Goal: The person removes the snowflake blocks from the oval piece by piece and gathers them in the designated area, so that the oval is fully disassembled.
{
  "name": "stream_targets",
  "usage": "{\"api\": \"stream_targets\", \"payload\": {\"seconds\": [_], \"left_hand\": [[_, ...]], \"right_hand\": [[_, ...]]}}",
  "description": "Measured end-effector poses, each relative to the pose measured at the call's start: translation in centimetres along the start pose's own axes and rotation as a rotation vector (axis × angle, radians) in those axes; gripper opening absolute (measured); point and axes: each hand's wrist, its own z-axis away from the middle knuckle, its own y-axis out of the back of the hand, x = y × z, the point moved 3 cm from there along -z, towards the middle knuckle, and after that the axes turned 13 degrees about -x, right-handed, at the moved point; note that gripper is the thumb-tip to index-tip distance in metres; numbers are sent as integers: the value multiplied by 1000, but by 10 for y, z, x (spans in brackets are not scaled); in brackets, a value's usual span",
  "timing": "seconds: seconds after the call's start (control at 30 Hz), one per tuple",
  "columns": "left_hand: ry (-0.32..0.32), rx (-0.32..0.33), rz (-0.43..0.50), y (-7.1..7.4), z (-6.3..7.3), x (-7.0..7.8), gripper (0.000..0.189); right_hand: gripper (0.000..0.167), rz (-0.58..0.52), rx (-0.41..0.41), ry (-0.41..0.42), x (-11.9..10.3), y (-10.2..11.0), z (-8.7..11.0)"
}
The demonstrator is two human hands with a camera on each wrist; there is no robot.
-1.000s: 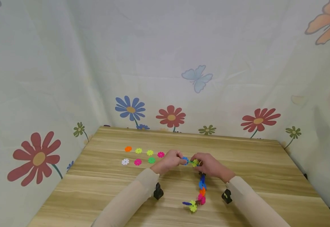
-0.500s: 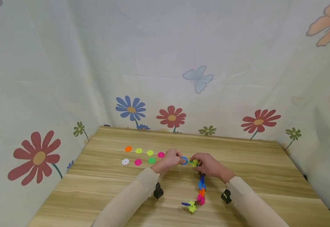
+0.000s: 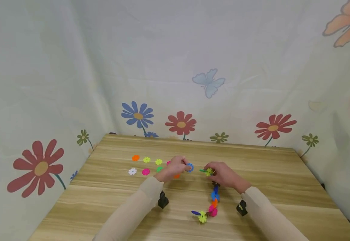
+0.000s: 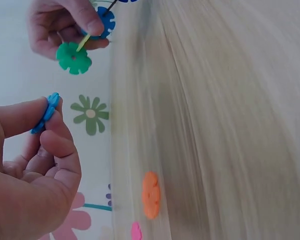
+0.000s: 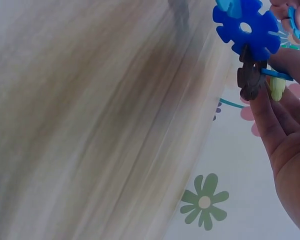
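Note:
My left hand (image 3: 174,168) pinches a single blue notched flower disc (image 4: 49,113) between thumb and fingers, above the table. To its right, my right hand (image 3: 225,175) grips a chain of interlocked flower discs close to its far end. A green disc (image 4: 74,58) ends that chain, slotted to a yellow disc (image 3: 209,172); a gap separates it from the blue disc in my left hand. Below my right hand the chain runs through a brown disc (image 5: 251,80), a dark blue disc (image 5: 254,31) and pink discs (image 3: 213,211), curving towards a yellow-green disc (image 3: 202,217) in front.
Loose discs lie left of my hands: orange (image 3: 135,158), white (image 3: 132,171), pink (image 3: 146,171) and several others in rows. Another orange disc (image 3: 177,175) is partly covered by my left hand. A patterned curtain (image 3: 241,100) hangs behind the wooden table (image 3: 268,177).
My left hand has moved left with the blue disc, away from the green end of the chain, which it was against before. My right hand stays nearly in place, still gripping the chain.

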Motion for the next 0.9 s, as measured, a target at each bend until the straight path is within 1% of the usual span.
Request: {"api": "stream_targets", "payload": {"seconds": [0.1,0.2,0.27,0.37,0.47,0.63,0.8,0.9], "left_hand": [[-20,2,4,7,2,-1,18],[-38,-11,18,12,6,0,17],[-40,-26,34,15,8,0,17],[-30,-31,25,21,12,0,18],[-31,-28,6,28,15,-2,21],[-52,-31,2,43,21,-7,29],[-43,-49,-5,54,31,-13,34],[-38,-62,-28,59,37,-15,36]], "right_hand": [[26,3,-4,-6,1,1,1],[26,-11,-19,-15,0,2,2],[26,-18,-30,-22,0,3,3],[26,-21,-37,-36,-1,3,3],[26,-20,-31,-56,-1,2,4],[26,-42,-32,-91,0,1,5],[26,-37,-31,-75,2,-2,6],[26,-37,-29,-65,3,-2,7]]}}
